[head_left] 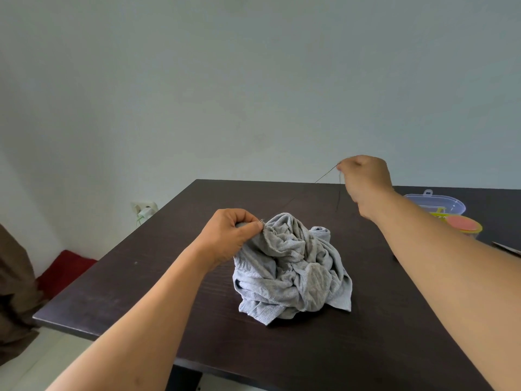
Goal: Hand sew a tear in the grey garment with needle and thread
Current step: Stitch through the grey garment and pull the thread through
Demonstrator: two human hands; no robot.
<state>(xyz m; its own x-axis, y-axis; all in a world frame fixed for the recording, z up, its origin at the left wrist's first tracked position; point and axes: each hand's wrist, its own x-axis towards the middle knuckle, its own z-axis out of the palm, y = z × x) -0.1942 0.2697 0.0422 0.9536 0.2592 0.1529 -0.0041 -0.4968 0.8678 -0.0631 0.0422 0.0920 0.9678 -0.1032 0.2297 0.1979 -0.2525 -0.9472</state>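
Grey garment (293,266) looks soft, light, crumpled; left hand (231,235) pinches its upper fold; right hand (363,182), raised, pinches the thread (327,174) taut.

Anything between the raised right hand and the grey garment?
Head view: only dark thread over bare dark wooden table, running from right hand toward crumpled grey ribbed garment.

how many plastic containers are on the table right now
2, both at the table's far right edge: a clear box with a lid, and a red-topped tub just in front. Others may sit out of view.
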